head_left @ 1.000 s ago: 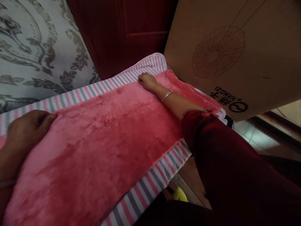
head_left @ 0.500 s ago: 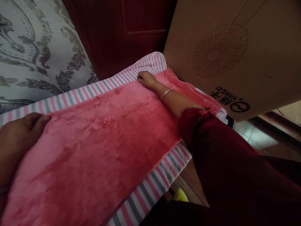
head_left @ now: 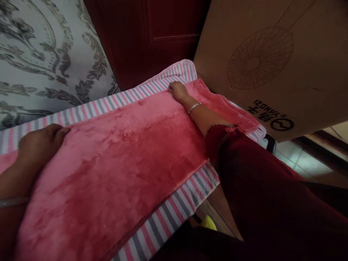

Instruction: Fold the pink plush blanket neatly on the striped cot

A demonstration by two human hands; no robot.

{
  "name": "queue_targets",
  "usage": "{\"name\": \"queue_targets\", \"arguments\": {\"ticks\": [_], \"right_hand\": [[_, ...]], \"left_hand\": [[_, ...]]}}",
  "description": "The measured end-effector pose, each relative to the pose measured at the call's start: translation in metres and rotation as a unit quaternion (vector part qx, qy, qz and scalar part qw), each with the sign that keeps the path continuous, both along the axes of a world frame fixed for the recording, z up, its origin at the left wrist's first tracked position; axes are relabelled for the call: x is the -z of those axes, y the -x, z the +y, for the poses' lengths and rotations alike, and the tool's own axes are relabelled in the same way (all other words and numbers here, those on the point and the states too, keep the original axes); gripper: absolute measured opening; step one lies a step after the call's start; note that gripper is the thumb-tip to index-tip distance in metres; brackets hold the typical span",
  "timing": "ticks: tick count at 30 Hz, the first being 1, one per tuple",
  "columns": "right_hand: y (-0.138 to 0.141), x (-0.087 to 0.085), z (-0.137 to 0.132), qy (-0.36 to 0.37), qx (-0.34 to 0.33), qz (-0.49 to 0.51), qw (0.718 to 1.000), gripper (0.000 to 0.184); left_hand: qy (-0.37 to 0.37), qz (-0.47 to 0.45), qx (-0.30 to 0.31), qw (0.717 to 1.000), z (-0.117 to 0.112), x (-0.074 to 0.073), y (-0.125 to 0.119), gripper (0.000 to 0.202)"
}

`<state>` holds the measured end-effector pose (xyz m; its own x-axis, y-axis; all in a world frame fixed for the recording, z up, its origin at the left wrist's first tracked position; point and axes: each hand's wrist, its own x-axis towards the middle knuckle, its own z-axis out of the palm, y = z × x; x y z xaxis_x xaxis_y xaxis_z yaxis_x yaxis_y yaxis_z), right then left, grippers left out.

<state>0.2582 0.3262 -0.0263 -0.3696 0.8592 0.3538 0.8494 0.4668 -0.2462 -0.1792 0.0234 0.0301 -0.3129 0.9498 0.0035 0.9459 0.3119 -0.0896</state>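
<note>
A pink plush blanket (head_left: 114, 174) lies spread over a cloth striped in pink, grey and white (head_left: 168, 214). My left hand (head_left: 42, 145) is closed at the blanket's far edge on the left, its fingers curled and thumb pointing right. At the same edge, further right, my right hand (head_left: 178, 91) is closed with its fingers bent down into the plush. The fingertips of both hands are mostly hidden. A striped fold (head_left: 187, 70) stands up just beyond my right hand.
A large cardboard box (head_left: 244, 98) with a fan drawing stands at the back right. Behind the cloth are a dark red panelled door (head_left: 130, 47) and a patterned wall (head_left: 54, 69). Something yellow (head_left: 208, 223) shows on the floor below the near edge.
The view has shifted slightly, so most things sit further right. My left hand has come further into view, moving right along the blanket's edge. My right hand stays at the far edge.
</note>
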Motion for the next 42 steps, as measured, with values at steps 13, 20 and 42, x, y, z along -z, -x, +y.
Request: {"name": "queue_targets", "arguments": {"ticks": [13, 20, 42], "right_hand": [[-0.089, -0.027, -0.17, 0.055, -0.04, -0.052, 0.996, 0.059], [-0.13, -0.008, -0.217, 0.118, 0.096, -0.073, 0.986, 0.059], [-0.209, -0.041, -0.233, 0.143, 0.42, 0.001, 0.896, 0.045]], "left_hand": [[-0.058, -0.043, 0.334, 0.94, -0.033, -0.026, -0.126, 0.062], [-0.029, -0.069, 0.481, 0.874, -0.054, 0.031, -0.205, 0.066], [-0.099, -0.036, 0.518, 0.849, -0.052, 0.049, -0.191, 0.062]]}}
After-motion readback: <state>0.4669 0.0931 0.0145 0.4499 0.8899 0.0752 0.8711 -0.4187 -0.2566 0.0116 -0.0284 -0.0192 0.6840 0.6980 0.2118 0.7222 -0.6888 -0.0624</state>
